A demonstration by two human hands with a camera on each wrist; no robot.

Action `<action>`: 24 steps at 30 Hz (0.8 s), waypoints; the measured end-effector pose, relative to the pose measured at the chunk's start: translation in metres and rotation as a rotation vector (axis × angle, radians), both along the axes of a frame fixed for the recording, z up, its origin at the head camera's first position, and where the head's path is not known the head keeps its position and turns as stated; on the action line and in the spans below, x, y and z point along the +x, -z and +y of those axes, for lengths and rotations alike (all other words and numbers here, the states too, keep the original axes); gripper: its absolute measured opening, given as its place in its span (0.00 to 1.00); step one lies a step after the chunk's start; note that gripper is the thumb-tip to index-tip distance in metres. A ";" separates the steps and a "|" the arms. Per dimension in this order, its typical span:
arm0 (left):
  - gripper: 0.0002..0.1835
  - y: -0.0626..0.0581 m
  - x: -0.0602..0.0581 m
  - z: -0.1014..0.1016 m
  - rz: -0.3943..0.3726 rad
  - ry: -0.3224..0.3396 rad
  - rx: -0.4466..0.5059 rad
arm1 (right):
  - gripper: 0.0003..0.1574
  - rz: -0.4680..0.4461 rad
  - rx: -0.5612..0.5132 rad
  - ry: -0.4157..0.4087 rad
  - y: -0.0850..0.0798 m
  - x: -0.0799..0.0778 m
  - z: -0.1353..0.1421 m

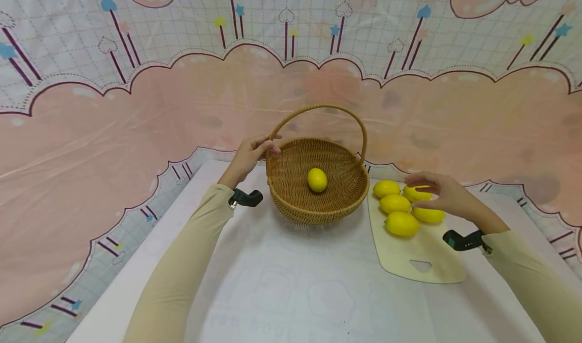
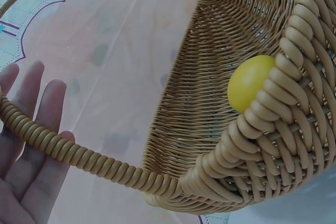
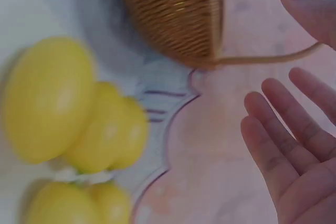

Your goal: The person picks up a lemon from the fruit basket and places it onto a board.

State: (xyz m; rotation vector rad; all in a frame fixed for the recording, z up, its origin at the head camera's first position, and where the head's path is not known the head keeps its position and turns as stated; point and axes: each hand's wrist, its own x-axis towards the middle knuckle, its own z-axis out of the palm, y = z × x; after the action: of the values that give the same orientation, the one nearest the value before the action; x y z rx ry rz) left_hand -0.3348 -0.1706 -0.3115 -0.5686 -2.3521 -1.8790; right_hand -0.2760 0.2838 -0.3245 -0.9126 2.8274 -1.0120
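A brown wicker basket (image 1: 318, 212) stands on the table with its arched handle (image 1: 322, 106) raised. One yellow lemon (image 1: 317, 180) lies inside it. My left hand (image 1: 252, 153) holds the left side of the handle near the rim, the thumb in front and the fingers (image 2: 50, 103) behind. To the right, my right hand (image 1: 438, 194) hovers over several lemons (image 1: 402, 224) on a cream cutting board (image 1: 400, 259), overlapping the far right ones in the head view. Its fingers (image 3: 289, 145) are spread and relaxed, with nothing between them and the thumb.
The cutting board lies right of the basket, its cut-out grip hole (image 1: 420, 266) toward the front. A white cover spreads over the table (image 1: 273, 292). Behind the basket hangs a pink and white patterned cloth (image 1: 204, 105). Both wrists wear black bands (image 1: 245, 197).
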 end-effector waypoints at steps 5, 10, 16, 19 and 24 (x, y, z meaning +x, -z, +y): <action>0.19 -0.001 0.001 0.000 0.000 -0.001 0.002 | 0.33 -0.011 0.048 -0.122 -0.041 -0.019 -0.032; 0.20 0.000 0.001 0.000 0.001 -0.001 -0.006 | 0.33 -0.136 0.063 -0.255 -0.063 -0.045 -0.073; 0.18 0.001 0.001 -0.001 0.003 0.005 0.004 | 0.35 -0.268 0.130 -0.316 -0.062 -0.073 -0.126; 0.18 0.001 0.001 -0.001 0.004 0.006 0.007 | 0.34 -0.249 0.152 -0.325 -0.051 -0.087 -0.150; 0.19 0.001 0.000 -0.001 0.000 0.008 0.005 | 0.32 -0.203 0.194 -0.266 -0.029 -0.104 -0.183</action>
State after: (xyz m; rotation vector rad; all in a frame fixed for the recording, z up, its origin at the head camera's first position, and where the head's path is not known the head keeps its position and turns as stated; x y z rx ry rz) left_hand -0.3349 -0.1716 -0.3125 -0.5782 -2.3473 -1.8879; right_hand -0.3804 0.1011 -0.2954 -1.0606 2.5000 -0.7383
